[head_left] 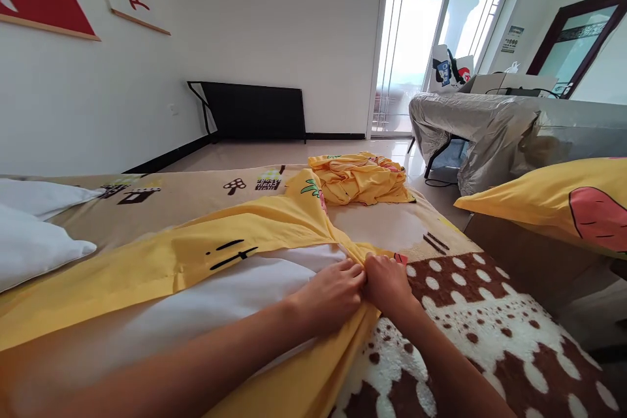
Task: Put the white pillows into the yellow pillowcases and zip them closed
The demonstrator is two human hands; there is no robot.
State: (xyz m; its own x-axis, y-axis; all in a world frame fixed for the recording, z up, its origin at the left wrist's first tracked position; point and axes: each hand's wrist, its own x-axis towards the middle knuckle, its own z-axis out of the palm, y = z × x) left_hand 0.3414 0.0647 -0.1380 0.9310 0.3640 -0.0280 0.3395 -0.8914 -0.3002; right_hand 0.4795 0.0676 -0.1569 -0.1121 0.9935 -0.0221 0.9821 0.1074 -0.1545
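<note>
A yellow pillowcase [151,255] with black line marks and a printed strawberry-like fruit lies in front of me, around a white pillow [230,287] that shows through its long opening. My left hand [329,294] reaches across the white pillow, its fingers closed on the bunched edge of the pillowcase. Right beside it, my right hand [389,284] pinches the gathered yellow cloth at the same end. The two hands nearly touch, and the fingertips are partly hidden in the folds.
Crumpled yellow fabric [360,179] lies on the patterned beige sheet [206,192]. White pillows [34,235] are at the left. A brown-and-white spotted blanket [460,307] spreads at the right. A yellow pillow [548,202] rests on a cardboard box [514,248]. Beyond stands a plastic-covered table [470,111].
</note>
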